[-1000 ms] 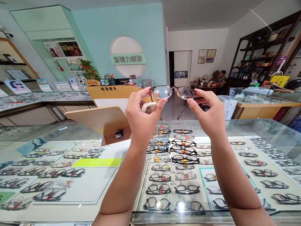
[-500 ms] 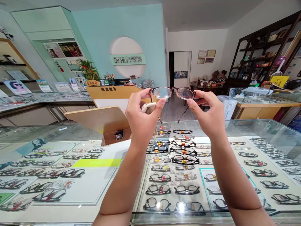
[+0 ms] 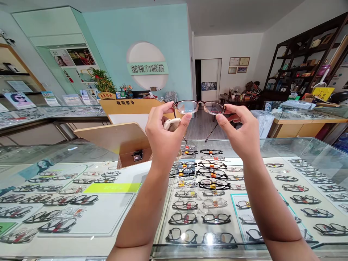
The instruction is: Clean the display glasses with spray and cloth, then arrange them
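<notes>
Held up in front of me is a pair of eyeglasses [image 3: 200,103] with a dark brown upper rim and clear lower rims. My left hand [image 3: 165,132] pinches its left end between thumb and fingers. A pale cloth [image 3: 172,124] is tucked in that same hand, partly hidden by the fingers. On the other side, my right hand [image 3: 240,128] grips the right end of the frame. The temples are unfolded and point down toward me. Below both hands lies a glass display case [image 3: 157,214] with rows of eyeglasses.
A tilted wooden board [image 3: 114,136] stands on the case at left, before a wooden cash counter [image 3: 152,104]. More glass cases line the left wall and the right side [image 3: 307,116]. A person [image 3: 255,91] sits at a far table near a dark shelf [image 3: 296,61].
My hands and the eyeglasses stay almost exactly in place. In the background, the seated person has shifted slightly.
</notes>
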Tool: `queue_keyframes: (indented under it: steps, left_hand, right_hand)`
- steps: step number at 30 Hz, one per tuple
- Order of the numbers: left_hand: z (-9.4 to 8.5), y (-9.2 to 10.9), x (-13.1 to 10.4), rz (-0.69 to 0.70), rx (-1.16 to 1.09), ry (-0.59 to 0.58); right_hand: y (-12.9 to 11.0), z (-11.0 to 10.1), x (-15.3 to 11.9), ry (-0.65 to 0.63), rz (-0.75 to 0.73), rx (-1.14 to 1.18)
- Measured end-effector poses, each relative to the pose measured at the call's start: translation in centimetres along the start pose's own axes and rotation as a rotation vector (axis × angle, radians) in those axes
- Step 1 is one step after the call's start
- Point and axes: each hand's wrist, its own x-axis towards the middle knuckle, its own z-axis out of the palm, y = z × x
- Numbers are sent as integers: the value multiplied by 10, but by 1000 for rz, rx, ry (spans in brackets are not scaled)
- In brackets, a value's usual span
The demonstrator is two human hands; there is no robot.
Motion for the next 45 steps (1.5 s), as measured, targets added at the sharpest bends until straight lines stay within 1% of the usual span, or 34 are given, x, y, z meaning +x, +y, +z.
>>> queue_keyframes:
  steps: [12, 20, 25, 28, 36, 45]
  left_hand:
    - [1, 1, 0, 4, -1, 10]
    - [-1, 2, 1, -61, -38, -20]
    - [-1, -1, 3, -121, -105, -81]
    - [0, -3, 4, -135, -127, -95]
    - [2, -5, 2, -97, -101, -83]
    - [1, 2, 0, 28, -27, 4]
  right_hand:
    - [-2, 0, -1, -1, 3, 1]
    - [-2, 0, 0, 44, -51, 23]
    - [-2, 0, 1, 85, -113, 55]
    - [-3, 0, 1, 94, -125, 54]
    - [-6, -1, 1, 84, -96, 22]
    - [1, 1, 1, 7, -37, 43]
